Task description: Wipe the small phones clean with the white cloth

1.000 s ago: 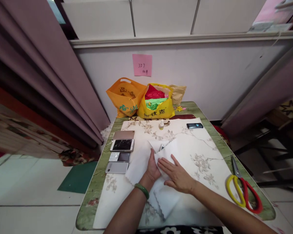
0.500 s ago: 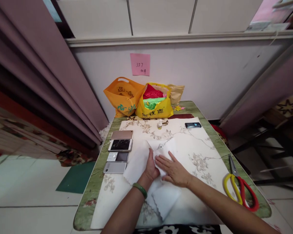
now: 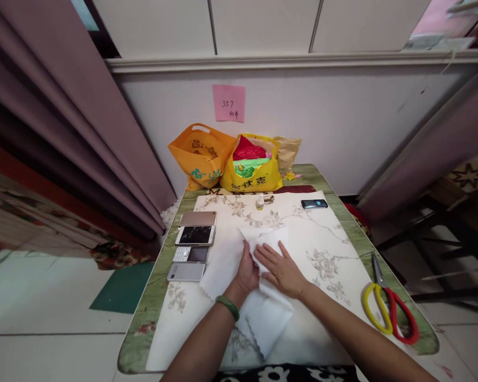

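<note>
A white cloth with a zigzag-cut edge spreads under and around both hands at the middle of the table. My left hand, with a green bangle at its wrist, is closed around a bunched part of the cloth. Across from it, my right hand lies flat on the cloth, its fingers stretched and thumb apart. Folds and fingers hide whatever may be inside the cloth. To the left, two smartphones, a white keypad phone and a silver phone lie in a column; the white smartphone has a dark screen.
Large scissors with yellow and red handles lie at the right edge. A black phone rests at the back right, and a small bottle stands at the back middle. Behind are an orange bag and a yellow bag holding red and green packets.
My right hand has shifted slightly on the cloth, its fingers tilting upward. A small grey mark at the cloth's top fold no longer shows clearly. The view has moved a little.
</note>
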A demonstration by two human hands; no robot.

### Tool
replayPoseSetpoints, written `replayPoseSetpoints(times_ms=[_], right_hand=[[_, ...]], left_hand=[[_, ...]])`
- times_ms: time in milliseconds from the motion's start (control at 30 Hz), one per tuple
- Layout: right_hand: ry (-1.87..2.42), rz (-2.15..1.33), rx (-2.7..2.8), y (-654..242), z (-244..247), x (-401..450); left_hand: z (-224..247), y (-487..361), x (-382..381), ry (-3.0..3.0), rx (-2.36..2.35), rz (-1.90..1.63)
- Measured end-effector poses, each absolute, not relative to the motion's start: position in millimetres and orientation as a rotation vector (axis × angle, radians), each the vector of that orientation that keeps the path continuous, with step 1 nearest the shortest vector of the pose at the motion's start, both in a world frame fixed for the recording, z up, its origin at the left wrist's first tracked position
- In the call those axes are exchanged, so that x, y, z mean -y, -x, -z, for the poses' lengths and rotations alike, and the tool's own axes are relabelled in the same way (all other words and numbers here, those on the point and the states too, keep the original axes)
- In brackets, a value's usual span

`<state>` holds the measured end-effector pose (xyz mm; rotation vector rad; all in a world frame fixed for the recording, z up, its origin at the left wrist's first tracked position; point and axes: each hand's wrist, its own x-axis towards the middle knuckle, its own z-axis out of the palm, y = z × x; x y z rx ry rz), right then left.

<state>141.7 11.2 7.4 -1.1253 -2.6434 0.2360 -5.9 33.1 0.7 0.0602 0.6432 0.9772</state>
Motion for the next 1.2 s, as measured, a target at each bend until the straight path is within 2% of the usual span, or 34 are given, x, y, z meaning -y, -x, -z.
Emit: replayPoseSetpoints(times_ms=[200, 400, 633, 733, 900, 967, 1067, 1200], right_hand=[[1.450, -0.240, 2.271, -133.5, 4.1, -40.1], [1.461, -0.442, 1.643, -146.3, 16.0, -32.8], [1.548, -0.448, 1.153, -167.6, 8.3, -4.6], [1.505, -0.377, 1.228, -161.0, 1.8, 2.5], [1.143, -0.292, 2.258, -137.2, -8.8, -3.6], [1.158, -0.232, 2.444, -131.2, -8.1, -11.3], [1.391, -0.227, 2.255, -133.9, -0.2, -24.9], [1.536, -0.481, 1.701, -154.7, 14.9, -36.0]], left_hand=[[-0.6, 4.8, -34.2, -0.078, -0.494, -0.999], [-6.7, 5.5, -35.0, -0.071, -0.458, -1.014], [-10.3, 15.6, -32.4, -0.039, -0.421, -0.968], [-8.3, 15.2, -31.8, -0.059, -0.425, -0.951], [-2.4, 7.9, -32.3, -0.082, -0.485, -0.960], [-1.6, 5.9, -32.3, -0.092, -0.501, -0.943], [-3.9, 5.4, -31.0, -0.130, -0.510, -0.909], [-11.4, 5.1, -25.1, -0.253, -0.550, -0.912]])
